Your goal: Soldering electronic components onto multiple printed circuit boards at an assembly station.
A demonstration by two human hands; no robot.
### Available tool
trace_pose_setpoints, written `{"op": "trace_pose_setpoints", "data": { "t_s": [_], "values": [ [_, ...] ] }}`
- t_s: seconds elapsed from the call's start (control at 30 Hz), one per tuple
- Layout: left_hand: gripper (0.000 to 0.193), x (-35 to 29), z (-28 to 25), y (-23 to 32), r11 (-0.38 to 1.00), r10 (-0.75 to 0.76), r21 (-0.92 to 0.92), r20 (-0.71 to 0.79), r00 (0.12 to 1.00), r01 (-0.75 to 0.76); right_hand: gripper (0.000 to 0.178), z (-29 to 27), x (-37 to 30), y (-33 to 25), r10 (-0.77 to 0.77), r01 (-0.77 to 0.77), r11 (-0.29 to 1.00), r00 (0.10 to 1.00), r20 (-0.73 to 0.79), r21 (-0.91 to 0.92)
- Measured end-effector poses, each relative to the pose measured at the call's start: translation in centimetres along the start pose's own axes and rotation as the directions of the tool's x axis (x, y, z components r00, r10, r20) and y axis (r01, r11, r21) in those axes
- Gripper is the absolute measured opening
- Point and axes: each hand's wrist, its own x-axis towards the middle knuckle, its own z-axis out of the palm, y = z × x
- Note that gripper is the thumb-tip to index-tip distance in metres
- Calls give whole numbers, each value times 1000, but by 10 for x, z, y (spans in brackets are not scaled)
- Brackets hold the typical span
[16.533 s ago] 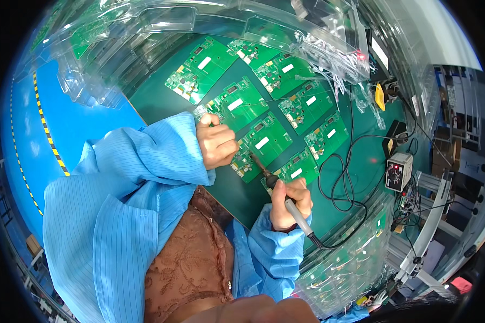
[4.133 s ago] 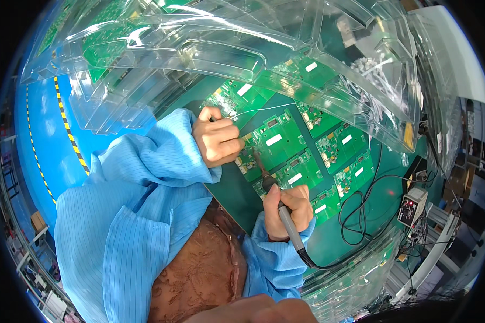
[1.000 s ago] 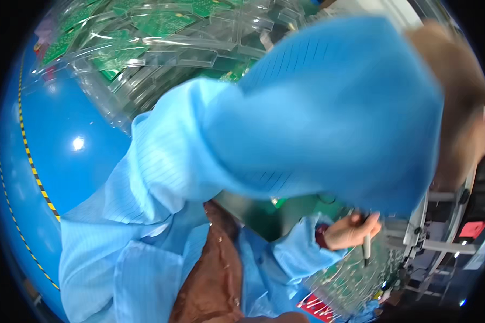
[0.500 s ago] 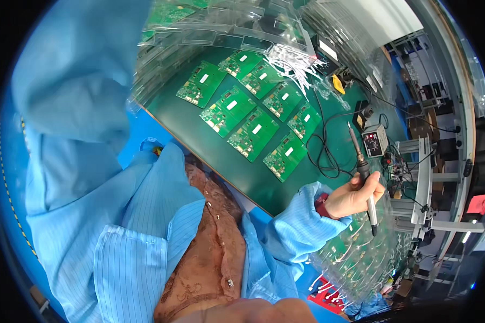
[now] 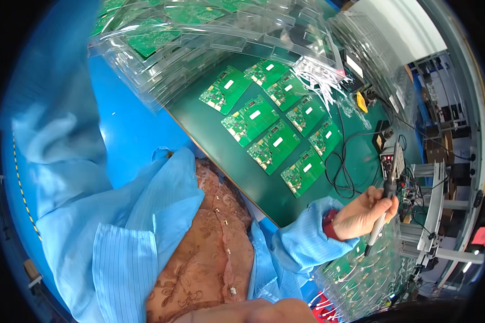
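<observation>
My right hand (image 5: 361, 215) grips a soldering iron (image 5: 392, 185) by its black and grey handle, at the right end of the green work table. The iron's metal tip points away from me, in front of the small control box (image 5: 388, 161). Left of the hand, several green circuit boards (image 5: 273, 146) lie in uneven rows, each with a white label. My left arm, in a blue sleeve (image 5: 59, 134), reaches up along the left side. The left hand itself is outside the picture.
Clear plastic trays (image 5: 161, 86) with green boards are stacked at the table's far left. White wires (image 5: 320, 78) lie in a bunch at the back, near an iron stand (image 5: 381, 135) and a looping black cable (image 5: 344, 172). More trayed boards with wires (image 5: 355, 274) lie at the lower right.
The soldering iron has turned in my right hand's grip, its tip swinging rightward towards the control box. My left sleeve has shifted left. The whole view has shifted, uncovering more trays.
</observation>
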Motion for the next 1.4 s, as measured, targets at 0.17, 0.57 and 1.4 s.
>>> {"op": "trace_pose_setpoints", "data": {
  "t_s": [0.17,0.57,1.4],
  "values": [
    [14,-47,13,-229,-52,15,-949,312,950,312,27,-6,-28,-2,-38,-13,989,941,335,146],
    [10,-138,36,-148,-137,326,-709,627,707,692,47,29,-89,51,62,-164,985,654,754,62],
    [7,-204,140,-160,315,509,-698,696,506,644,43,-25,-54,51,-37,131,987,745,666,-91]
  ]
}}
